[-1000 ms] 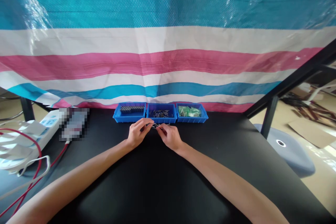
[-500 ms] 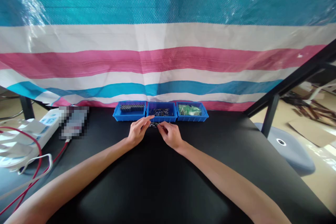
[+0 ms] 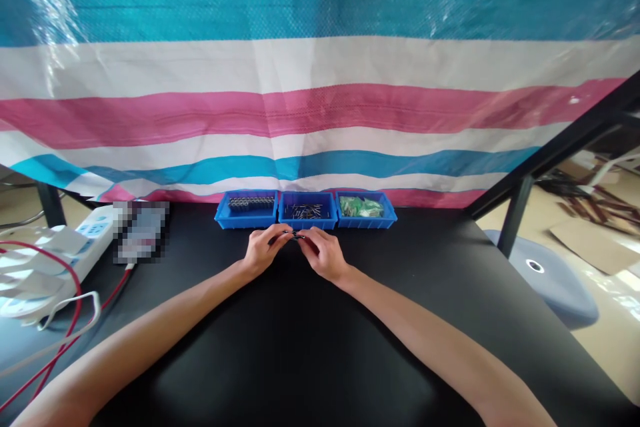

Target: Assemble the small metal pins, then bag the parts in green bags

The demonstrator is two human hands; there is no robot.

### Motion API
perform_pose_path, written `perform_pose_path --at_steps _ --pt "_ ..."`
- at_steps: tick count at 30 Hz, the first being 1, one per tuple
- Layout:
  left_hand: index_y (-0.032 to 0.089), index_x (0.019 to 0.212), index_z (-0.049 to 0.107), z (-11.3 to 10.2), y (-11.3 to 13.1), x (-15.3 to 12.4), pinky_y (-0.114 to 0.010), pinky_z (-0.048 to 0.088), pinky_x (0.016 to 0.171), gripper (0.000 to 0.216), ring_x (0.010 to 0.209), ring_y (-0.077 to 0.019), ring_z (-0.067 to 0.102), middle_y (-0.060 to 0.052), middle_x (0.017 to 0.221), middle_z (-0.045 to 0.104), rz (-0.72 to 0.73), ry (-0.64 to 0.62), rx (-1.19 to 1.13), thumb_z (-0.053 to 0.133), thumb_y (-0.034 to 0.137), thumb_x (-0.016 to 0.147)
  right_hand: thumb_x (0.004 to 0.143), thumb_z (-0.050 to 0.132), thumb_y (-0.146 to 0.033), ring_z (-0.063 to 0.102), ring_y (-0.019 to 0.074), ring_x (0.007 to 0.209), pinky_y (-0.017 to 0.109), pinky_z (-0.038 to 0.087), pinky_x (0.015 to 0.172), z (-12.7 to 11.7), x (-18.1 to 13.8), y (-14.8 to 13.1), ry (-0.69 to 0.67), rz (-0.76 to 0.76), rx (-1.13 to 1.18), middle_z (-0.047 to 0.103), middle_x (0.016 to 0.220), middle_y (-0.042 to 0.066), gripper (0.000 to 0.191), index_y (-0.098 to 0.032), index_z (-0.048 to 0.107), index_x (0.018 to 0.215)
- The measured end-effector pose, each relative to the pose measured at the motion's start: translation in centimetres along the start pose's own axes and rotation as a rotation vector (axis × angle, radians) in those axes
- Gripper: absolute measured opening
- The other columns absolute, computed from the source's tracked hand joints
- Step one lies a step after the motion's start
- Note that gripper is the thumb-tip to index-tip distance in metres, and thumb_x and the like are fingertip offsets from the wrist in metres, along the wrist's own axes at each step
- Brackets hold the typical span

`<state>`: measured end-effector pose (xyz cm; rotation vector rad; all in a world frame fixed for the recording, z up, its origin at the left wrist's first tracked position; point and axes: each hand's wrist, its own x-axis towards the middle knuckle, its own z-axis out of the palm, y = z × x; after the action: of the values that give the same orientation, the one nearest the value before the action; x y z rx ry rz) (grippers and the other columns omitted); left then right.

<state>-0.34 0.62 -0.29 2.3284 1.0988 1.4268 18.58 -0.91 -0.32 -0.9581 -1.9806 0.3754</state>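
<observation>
My left hand (image 3: 263, 250) and my right hand (image 3: 323, 253) meet over the black table (image 3: 300, 360), just in front of the middle blue bin (image 3: 307, 211). Both pinch a small dark metal part (image 3: 296, 235) between their fingertips. The middle bin holds several small metal pins. The left blue bin (image 3: 246, 208) holds a row of dark cylindrical parts. The right blue bin (image 3: 366, 209) holds green and clear packets.
A white power strip (image 3: 90, 237) with red cables (image 3: 70, 333) lies at the far left beside a blurred object (image 3: 140, 232). A striped tarp (image 3: 320, 93) hangs behind the bins. A black frame post (image 3: 513, 220) and a grey stool (image 3: 550, 277) stand to the right.
Both hands have stayed in front of the middle bin. The fingertips have drawn closer together around the small part, and the view has tilted slightly down.
</observation>
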Motion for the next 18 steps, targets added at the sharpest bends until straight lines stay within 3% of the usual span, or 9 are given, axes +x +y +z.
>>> perform_pose_path --at_steps 5,10,15,18 --pt "0.018 0.096 0.065 -0.09 0.04 -0.03 -0.016 0.048 0.058 0.014 0.052 -0.0071 0.06 0.002 0.068 0.069 -0.016 -0.005 0.003 0.059 0.028 0.089 0.093 0.048 -0.027 0.063 0.0145 0.07 0.024 0.049 0.064 0.2 -0.07 0.11 -0.068 -0.05 -0.026 0.065 0.079 0.004 0.018 -0.019 0.064 0.09" --pt "0.017 0.096 0.065 -0.19 0.34 0.2 -0.019 0.05 0.064 0.017 0.064 -0.0109 0.065 -0.001 0.077 0.071 -0.088 -0.014 0.003 0.058 0.03 0.089 0.094 0.047 -0.024 0.063 0.0151 0.07 0.025 0.047 0.065 -0.19 -0.07 -0.15 0.035 -0.01 0.014 0.066 0.078 0.005 0.017 -0.018 0.062 0.09" --pt "0.017 0.092 0.066 -0.22 0.48 0.33 -0.02 0.049 0.065 0.013 0.064 -0.0107 0.061 -0.003 0.081 0.07 -0.044 -0.007 0.016 0.058 0.027 0.089 0.094 0.047 -0.024 0.062 0.0148 0.069 0.024 0.046 0.064 -0.23 0.0 -0.17 0.047 -0.003 0.005 0.066 0.078 0.004 0.017 -0.019 0.061 0.087" --pt "0.016 0.093 0.065 -0.39 0.71 0.26 -0.021 0.048 0.066 0.013 0.066 -0.0108 0.06 -0.005 0.086 0.069 -0.017 -0.023 0.0 0.055 0.025 0.09 0.092 0.048 -0.025 0.058 0.013 0.058 0.023 0.041 0.056 0.02 -0.02 -0.13 -0.017 0.021 -0.067 0.063 0.066 0.002 0.021 -0.019 0.058 0.075"
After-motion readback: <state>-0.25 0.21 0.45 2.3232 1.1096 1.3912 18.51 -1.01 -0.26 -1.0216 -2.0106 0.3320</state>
